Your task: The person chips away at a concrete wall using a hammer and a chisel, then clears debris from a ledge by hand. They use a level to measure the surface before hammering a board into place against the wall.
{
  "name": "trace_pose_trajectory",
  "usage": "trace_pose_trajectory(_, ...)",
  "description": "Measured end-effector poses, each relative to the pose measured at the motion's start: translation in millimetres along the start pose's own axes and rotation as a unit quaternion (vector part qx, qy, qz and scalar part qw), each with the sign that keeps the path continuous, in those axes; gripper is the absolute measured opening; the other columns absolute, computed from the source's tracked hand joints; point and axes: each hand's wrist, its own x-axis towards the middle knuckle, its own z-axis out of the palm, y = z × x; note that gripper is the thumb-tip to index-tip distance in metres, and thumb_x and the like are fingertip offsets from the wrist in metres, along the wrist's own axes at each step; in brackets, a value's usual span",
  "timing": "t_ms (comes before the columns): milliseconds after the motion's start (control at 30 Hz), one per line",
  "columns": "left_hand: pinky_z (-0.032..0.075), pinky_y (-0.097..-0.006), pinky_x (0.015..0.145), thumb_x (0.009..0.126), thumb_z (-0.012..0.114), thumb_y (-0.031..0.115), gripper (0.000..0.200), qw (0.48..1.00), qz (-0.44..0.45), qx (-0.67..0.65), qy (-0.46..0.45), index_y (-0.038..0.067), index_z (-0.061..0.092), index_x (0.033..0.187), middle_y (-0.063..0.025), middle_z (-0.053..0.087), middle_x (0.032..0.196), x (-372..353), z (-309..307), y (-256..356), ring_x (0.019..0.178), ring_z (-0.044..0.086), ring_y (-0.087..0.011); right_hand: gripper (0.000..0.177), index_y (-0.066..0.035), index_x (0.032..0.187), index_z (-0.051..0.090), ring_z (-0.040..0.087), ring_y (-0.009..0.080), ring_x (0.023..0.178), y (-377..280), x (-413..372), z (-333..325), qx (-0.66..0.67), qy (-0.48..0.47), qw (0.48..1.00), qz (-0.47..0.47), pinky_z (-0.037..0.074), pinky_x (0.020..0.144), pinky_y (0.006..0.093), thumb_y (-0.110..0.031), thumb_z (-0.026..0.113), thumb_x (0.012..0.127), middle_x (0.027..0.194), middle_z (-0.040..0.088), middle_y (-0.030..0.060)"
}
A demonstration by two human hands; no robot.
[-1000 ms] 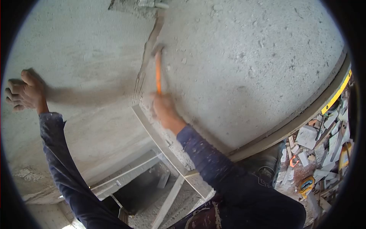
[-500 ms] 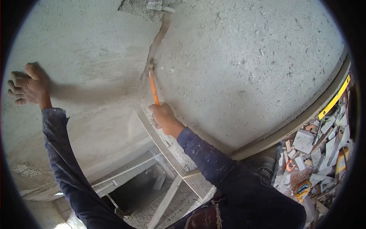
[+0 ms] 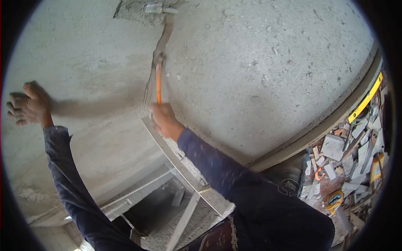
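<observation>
My right hand is wrapped round a tool with a slim orange handle, pointing up along the wall. Its small dark head is blurred and overlaps a darker brown strip that runs up the plaster; the head's kind I cannot tell. To the left, my left hand rests against the smoother grey wall surface with its fingers spread and nothing held. Rougher, pitted grey plaster lies right of the strip.
A thin board edge and wooden braces stand below my right hand. A yellow spirit level lies at the far right, above broken tile pieces and a yellow tape measure. A broken-out patch shows at the top.
My right hand and the orange-handled tool have moved up and left, and the handle now stands more upright. My left hand stays spread on the wall while the view shifts slightly.
</observation>
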Motion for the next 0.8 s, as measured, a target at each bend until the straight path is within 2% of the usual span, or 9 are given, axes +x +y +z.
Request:
trace_pose_trajectory(167, 0.0, -0.0637, 0.116, 0.089, 0.036, 0.074, 0.102, 0.999, -0.016, 0.022, -0.025, -0.002, 0.014, 0.153, -0.0335, 0.009, 0.158, -1, -7, 13, 0.148, 0.004, -0.0458, 0.034, -0.018, 0.067, 0.038, 0.032, 0.0049, 0.037, -63, -36, -13, 0.137, -0.057, 0.968, -0.203, 0.023, 0.032, 0.0253, -0.024, 0.057, 0.095, 0.048, 0.033, -0.0075)
trace_pose_trajectory(233, 0.0, -0.0637, 0.116, 0.088, 0.034, 0.076, 0.105, 0.999, -0.022, 0.022, -0.032, -0.003, 0.011, 0.154, -0.0348, 0.006, 0.158, -1, -6, 10, 0.149, 0.002, -0.0461, 0.04, -0.019, 0.066, 0.034, 0.03, 0.0046, 0.037, -111, -52, -16, 0.187, -0.006, 0.9, -0.393, 0.024, 0.033, 0.0254, -0.028, 0.059, 0.097, 0.049, 0.031, -0.0081)
trace_pose_trajectory(367, 0.002, -0.0621, 0.117, 0.087, 0.031, 0.079, 0.111, 0.999, -0.031, 0.025, -0.022, -0.006, 0.006, 0.154, -0.0365, 0.007, 0.157, 3, -5, 16, 0.149, 0.003, -0.0467, 0.034, -0.016, 0.072, 0.04, 0.032, 0.0074, 0.037, -87, -4, -1, 0.265, 0.129, 0.808, -0.511, 0.027, 0.034, 0.0272, -0.028, 0.061, 0.096, 0.051, 0.033, -0.0072)
trace_pose_trajectory(400, 0.002, -0.0621, 0.117, 0.087, 0.031, 0.079, 0.111, 0.999, -0.029, 0.026, -0.024, -0.006, 0.006, 0.154, -0.0365, 0.007, 0.157, 2, -8, 13, 0.149, 0.003, -0.0467, 0.031, -0.015, 0.075, 0.042, 0.034, 0.0086, 0.037, -41, 40, 10, 0.189, 0.233, 0.806, -0.51, 0.028, 0.034, 0.0279, -0.026, 0.062, 0.095, 0.052, 0.034, -0.0067)
trace_pose_trajectory(467, 0.006, -0.0596, 0.118, 0.087, 0.03, 0.08, 0.111, 0.999, -0.021, 0.019, -0.031, -0.006, 0.008, 0.153, -0.0365, 0.01, 0.157, -1, -1, 5, 0.148, 0.007, -0.0476, 0.025, -0.012, 0.083, 0.046, 0.036, 0.0086, 0.038, -10, 19, 0, 0.07, -0.038, 0.996, -0.026, 0.029, 0.034, 0.0282, -0.026, 0.063, 0.095, 0.054, 0.038, -0.0057)
trace_pose_trajectory(500, 0.006, -0.0596, 0.118, 0.087, 0.03, 0.08, 0.111, 0.999, -0.023, 0.014, -0.025, -0.006, 0.008, 0.153, -0.0365, 0.01, 0.157, 1, 5, 4, 0.148, 0.007, -0.0476, 0.025, -0.012, 0.083, 0.046, 0.036, 0.0086, 0.038, -16, 20, -2, 0.07, -0.037, 0.996, -0.034, 0.029, 0.034, 0.0282, -0.026, 0.063, 0.095, 0.054, 0.038, -0.0057)
trace_pose_trajectory(567, 0.011, -0.0559, 0.118, 0.087, 0.03, 0.08, 0.112, 0.997, -0.018, 0.058, -0.051, -0.007, 0.007, 0.153, -0.0365, 0.008, 0.157, -1, -1, -4, 0.147, 0.008, -0.0484, 0.027, -0.01, 0.082, 0.045, 0.037, 0.0075, 0.038, -11, 12, -11, -0.011, -0.002, 0.993, -0.117, 0.029, 0.033, 0.0276, -0.026, 0.063, 0.095, 0.054, 0.037, -0.0061)
trace_pose_trajectory(633, 0.025, -0.0564, 0.113, 0.086, 0.032, 0.08, 0.105, 0.997, 0.008, 0.071, 0.029, -0.006, 0.031, 0.147, -0.0347, 0.032, 0.149, 0, 12, -15, 0.14, 0.03, -0.047, 0.028, -0.012, 0.077, 0.045, 0.036, 0.0061, 0.038, -44, -13, -14, 0.046, -0.013, 0.966, -0.255, 0.028, 0.033, 0.0276, -0.024, 0.062, 0.096, 0.052, 0.034, -0.0066)
trace_pose_trajectory(800, 0.031, -0.0581, 0.106, 0.086, 0.032, 0.08, 0.099, 0.994, 0.0, 0.103, 0.043, -0.004, 0.048, 0.136, -0.0317, 0.049, 0.136, 4, 25, -42, 0.129, 0.043, -0.0458, 0.026, -0.016, 0.076, 0.043, 0.04, 0.0052, 0.04, -127, -57, -27, 0.271, -0.058, 0.796, -0.538, 0.032, 0.036, 0.028, -0.02, 0.055, 0.099, 0.055, 0.039, -0.0057)
